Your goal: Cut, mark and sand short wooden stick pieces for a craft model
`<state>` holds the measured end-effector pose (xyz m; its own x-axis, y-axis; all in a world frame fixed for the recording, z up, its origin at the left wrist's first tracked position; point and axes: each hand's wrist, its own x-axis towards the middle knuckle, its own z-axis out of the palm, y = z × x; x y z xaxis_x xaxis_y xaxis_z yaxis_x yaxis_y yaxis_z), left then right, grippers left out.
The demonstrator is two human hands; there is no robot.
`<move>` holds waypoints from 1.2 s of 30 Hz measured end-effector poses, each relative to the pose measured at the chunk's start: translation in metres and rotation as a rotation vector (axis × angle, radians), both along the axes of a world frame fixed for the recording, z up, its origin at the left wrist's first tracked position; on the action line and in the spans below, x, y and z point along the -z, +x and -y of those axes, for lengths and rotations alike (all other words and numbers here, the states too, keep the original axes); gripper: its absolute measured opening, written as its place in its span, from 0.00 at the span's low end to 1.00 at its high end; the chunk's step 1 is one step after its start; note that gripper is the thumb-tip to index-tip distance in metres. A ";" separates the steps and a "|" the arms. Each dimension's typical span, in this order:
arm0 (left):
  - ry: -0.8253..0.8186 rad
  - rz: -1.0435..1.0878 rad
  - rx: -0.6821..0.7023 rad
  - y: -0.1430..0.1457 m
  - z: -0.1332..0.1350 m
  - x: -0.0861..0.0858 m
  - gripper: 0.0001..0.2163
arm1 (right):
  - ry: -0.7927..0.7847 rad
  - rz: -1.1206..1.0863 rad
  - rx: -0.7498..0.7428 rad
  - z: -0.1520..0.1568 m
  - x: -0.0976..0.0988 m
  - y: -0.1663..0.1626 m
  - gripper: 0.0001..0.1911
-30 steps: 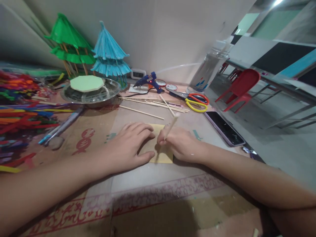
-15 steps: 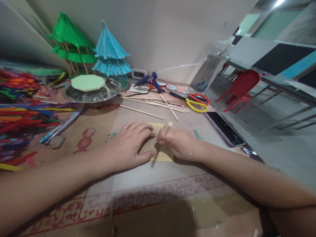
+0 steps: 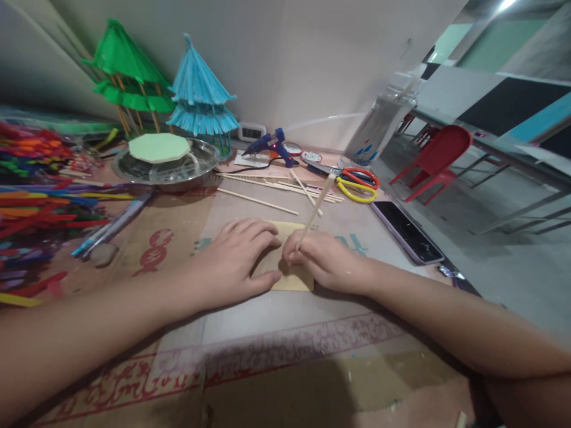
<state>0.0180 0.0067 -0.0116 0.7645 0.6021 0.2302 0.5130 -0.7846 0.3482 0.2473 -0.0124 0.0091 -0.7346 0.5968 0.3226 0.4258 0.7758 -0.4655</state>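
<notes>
My left hand (image 3: pixel 243 258) lies flat with its fingers spread on the left side of a small yellow sheet (image 3: pixel 294 278). Over the sheet's right side, my right hand (image 3: pixel 319 257) is closed round a thin wooden stick (image 3: pixel 314 211). The stick leans up and to the right out of the fist; its lower end is hidden by the fingers. Just beyond both hands lie several loose wooden sticks (image 3: pixel 259 202).
Behind stand a green paper tower (image 3: pixel 127 65), a blue one (image 3: pixel 200 89), a metal bowl (image 3: pixel 207 157) and a blue glue gun (image 3: pixel 272 145). Orange-and-yellow scissors (image 3: pixel 357 193), a phone (image 3: pixel 404 232) and a clear jug (image 3: pixel 375 128) are at right. Colourful pipe cleaners (image 3: pixel 49 208) fill the left.
The stick in my right hand has swung up and now shows more of its length above the fist. My left hand has stayed in place.
</notes>
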 end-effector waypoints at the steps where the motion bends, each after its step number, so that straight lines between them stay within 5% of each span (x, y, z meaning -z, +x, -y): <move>1: -0.003 -0.008 -0.008 0.000 0.000 0.000 0.16 | 0.020 0.002 0.026 -0.001 0.001 0.000 0.11; 11: -0.016 -0.004 -0.021 -0.001 0.001 -0.001 0.16 | 0.070 0.032 0.046 0.002 0.000 -0.001 0.11; 16: -0.028 0.003 -0.013 0.000 0.000 0.000 0.16 | 0.038 0.001 -0.057 0.001 -0.002 -0.003 0.11; 20: -0.027 -0.009 -0.024 0.000 -0.001 0.001 0.18 | 0.009 0.004 0.065 -0.007 -0.001 0.001 0.09; 24: -0.018 0.024 -0.039 0.000 0.000 0.001 0.19 | -0.343 -0.368 0.209 -0.008 0.000 0.004 0.11; 29: 0.047 0.239 0.045 0.000 0.003 -0.005 0.08 | -1.017 -0.811 0.112 -0.005 -0.002 0.002 0.15; 36: 0.097 0.401 0.095 -0.001 0.004 -0.012 0.06 | -1.188 -0.910 0.040 -0.007 0.004 -0.004 0.13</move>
